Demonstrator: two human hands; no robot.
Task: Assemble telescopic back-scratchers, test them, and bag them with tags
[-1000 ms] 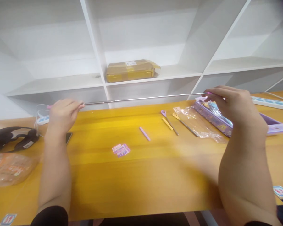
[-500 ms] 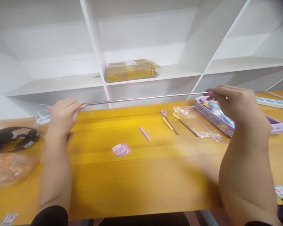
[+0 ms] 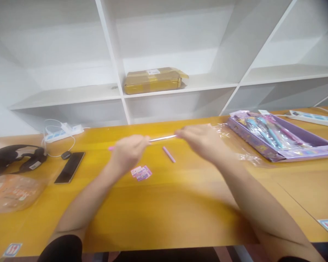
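My left hand (image 3: 128, 153) is wrapped round the pink handle end of a telescopic back scratcher (image 3: 162, 138), and a bit of pink pokes out past the fist. My right hand (image 3: 200, 142) pinches the other end, so that end is hidden. Only a short length of metal rod shows between the two hands, held level above the table. Below it lies a loose pink tube (image 3: 168, 154). Small printed cards (image 3: 141, 173) lie near my left hand. My right hand and forearm hide the table spot where other scratchers lay.
At right sits an open purple box (image 3: 255, 143) of wrapped items, beside clear plastic wrap (image 3: 250, 159). A phone (image 3: 70, 167), a power strip (image 3: 61, 133), a black object (image 3: 19, 158) and an orange-printed bag (image 3: 15, 193) are at left. A cardboard box (image 3: 153, 80) rests on the shelf.
Both hands have come inward and down toward each other. The metal rod between them has shortened from a long stretch to a short one.
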